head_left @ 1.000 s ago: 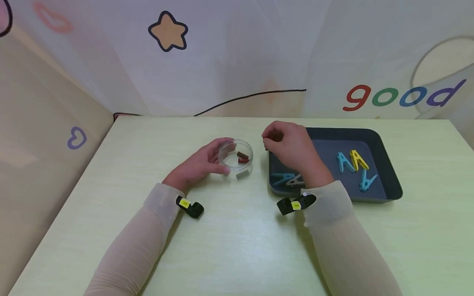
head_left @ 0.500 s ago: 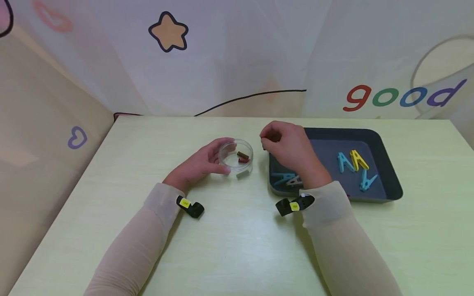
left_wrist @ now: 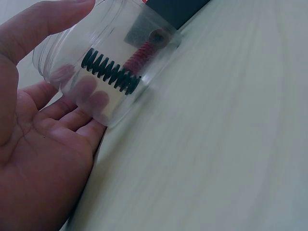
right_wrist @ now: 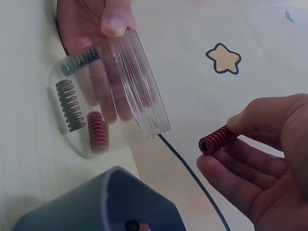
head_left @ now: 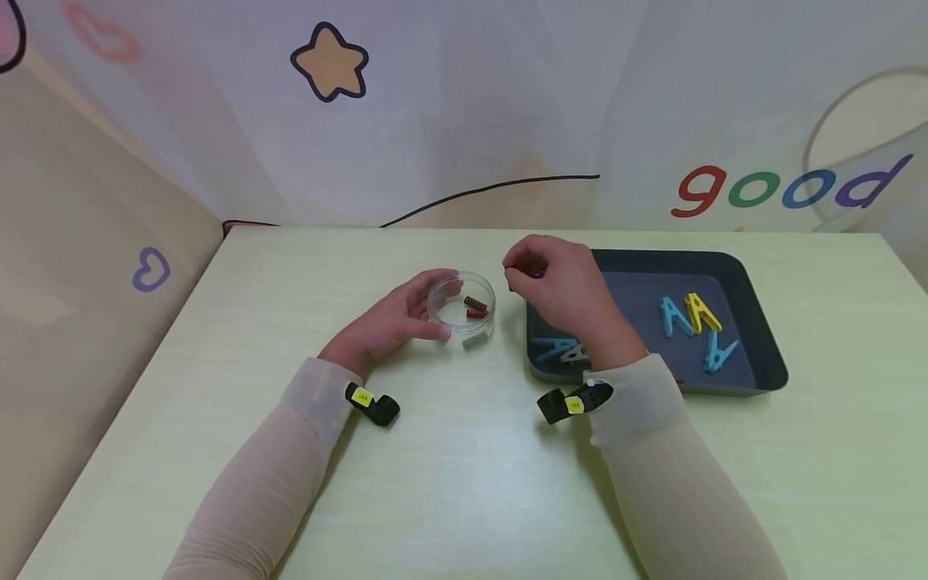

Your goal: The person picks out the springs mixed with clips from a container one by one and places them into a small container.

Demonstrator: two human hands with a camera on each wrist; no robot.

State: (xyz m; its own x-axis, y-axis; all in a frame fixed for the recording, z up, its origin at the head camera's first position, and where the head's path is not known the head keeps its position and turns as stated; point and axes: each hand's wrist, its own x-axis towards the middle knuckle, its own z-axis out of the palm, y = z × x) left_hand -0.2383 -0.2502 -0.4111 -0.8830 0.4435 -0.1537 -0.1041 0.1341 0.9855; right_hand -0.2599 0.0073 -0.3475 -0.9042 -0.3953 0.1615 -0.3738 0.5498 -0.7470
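My left hand [head_left: 387,324] grips a clear plastic jar [right_wrist: 140,91] from its left side, thumb in front and fingers behind. Inside the jar lie a dark green coil spring [left_wrist: 109,72], a grey coil spring [right_wrist: 70,106] and a red coil spring [right_wrist: 98,133]. To the right of the jar and apart from it, my right hand [head_left: 569,286] pinches another red coil spring [right_wrist: 218,139] between thumb and fingers. That hand is raised over the left side of a dark grey tray [head_left: 761,342]. From above, its fingers mostly hide the pinched spring.
Blue clips [head_left: 674,317], a yellow clip [head_left: 702,312] and a grey clip [head_left: 575,354] lie in the tray. A small spring-like piece [right_wrist: 137,225] shows inside it. The pale table [head_left: 435,483] ends at a printed cloth [head_left: 464,113] behind.
My right hand has shifted slightly left, towards the jar, with the red spring still pinched. The left hand and the jar have stayed in place.
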